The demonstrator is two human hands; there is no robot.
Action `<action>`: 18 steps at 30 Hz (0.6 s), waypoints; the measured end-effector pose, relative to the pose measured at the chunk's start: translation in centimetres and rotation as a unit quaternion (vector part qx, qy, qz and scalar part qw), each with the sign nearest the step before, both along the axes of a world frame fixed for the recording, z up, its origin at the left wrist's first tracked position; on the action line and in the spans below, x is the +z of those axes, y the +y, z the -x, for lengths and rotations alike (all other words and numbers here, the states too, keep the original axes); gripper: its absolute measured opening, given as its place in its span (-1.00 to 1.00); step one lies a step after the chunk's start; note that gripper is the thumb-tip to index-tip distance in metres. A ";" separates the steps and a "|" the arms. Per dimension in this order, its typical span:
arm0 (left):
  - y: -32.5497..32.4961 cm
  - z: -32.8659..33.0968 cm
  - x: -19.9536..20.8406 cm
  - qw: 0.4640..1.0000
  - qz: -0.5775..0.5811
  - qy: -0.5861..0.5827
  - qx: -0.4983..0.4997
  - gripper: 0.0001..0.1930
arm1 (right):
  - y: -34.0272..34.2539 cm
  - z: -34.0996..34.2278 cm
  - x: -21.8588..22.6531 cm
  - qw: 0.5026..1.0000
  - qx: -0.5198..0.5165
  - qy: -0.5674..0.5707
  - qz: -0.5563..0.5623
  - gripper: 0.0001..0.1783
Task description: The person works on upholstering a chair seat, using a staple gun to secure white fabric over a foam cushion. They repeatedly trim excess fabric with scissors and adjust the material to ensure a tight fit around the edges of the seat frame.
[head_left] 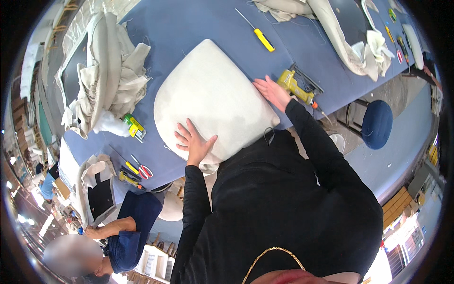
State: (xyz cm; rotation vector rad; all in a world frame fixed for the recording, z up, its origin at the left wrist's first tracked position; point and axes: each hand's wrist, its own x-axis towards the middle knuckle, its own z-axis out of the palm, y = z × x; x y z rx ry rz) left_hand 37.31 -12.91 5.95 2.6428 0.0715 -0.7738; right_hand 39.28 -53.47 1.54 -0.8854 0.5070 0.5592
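A cream fabric-covered seat cushion [208, 90], rounded on the left and squarer toward the right, lies in front of me on the blue-grey table [182, 28]. My left hand [195, 142] rests on its near left part, fingers spread. At the cushion's right edge is my right hand [273, 92], its fingers stretched out and touching the side. Just right of that hand lies a yellow-green staple gun [294, 85] with an orange hose fitting. Some loose fabric [209, 167] hangs below the cushion's near edge.
Beyond the cushion lies a yellow-handled screwdriver [264, 39]. Cream upholstery pieces [106, 71] are heaped at left, and more fabric [338, 40] at far right. Scissors [144, 170] and a second staple gun [128, 178] lie near a co-worker [135, 227]. A blue stool [377, 124] stands right.
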 end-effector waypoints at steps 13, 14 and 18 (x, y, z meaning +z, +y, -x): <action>6.2 1.9 -1.5 0.960 0.124 -0.198 0.151 0.06 | 0.8 -7.8 -2.4 0.998 0.003 0.062 0.017 -0.16; 7.0 2.6 -1.5 0.950 0.034 -0.213 0.227 -0.04 | 0.7 -6.1 -2.5 0.995 0.008 0.086 0.049 -0.21; 10.5 5.7 -4.1 0.738 0.397 0.005 0.546 -0.20 | 1.7 -4.5 -1.8 0.987 0.050 0.082 0.127 -0.19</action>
